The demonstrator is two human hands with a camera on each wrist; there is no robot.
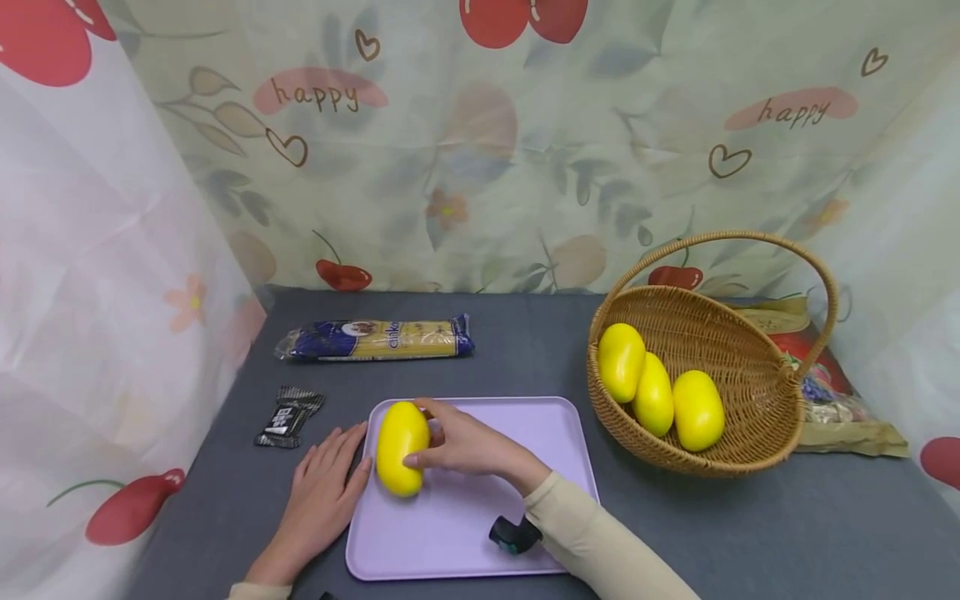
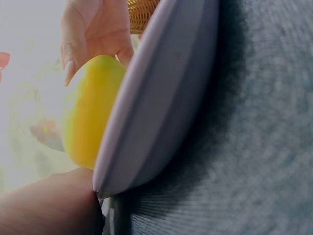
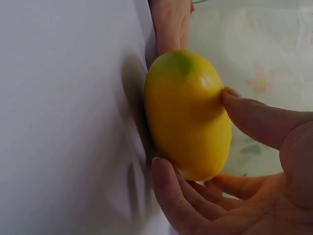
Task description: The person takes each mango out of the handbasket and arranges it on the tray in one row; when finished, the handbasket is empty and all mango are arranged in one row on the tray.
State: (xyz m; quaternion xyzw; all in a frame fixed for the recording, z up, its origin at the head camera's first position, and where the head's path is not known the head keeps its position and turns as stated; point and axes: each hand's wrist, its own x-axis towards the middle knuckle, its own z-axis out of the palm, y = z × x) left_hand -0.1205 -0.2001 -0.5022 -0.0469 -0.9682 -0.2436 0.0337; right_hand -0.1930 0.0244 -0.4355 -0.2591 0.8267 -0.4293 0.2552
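My right hand (image 1: 468, 442) holds a yellow mango (image 1: 400, 450) at the left side of a lilac tray (image 1: 465, 533). In the right wrist view, the thumb (image 3: 259, 115) lies on one side of the mango (image 3: 188, 117) and the fingers curl at its lower end. A green patch marks its far end. My left hand (image 1: 318, 492) lies flat on the table, its fingers fairly straight, against the tray's left edge. The left wrist view has the tray's rim (image 2: 132, 98) in front of part of the mango (image 2: 90, 115).
A wicker basket (image 1: 757, 408) with a tall handle stands at the right, with three mangoes inside (image 1: 697, 412). Behind it lies a printed bag (image 1: 847, 437). A pasta packet (image 1: 375, 340) lies at the back left, and a small black wrapped packet (image 1: 288, 417) beside the left hand.
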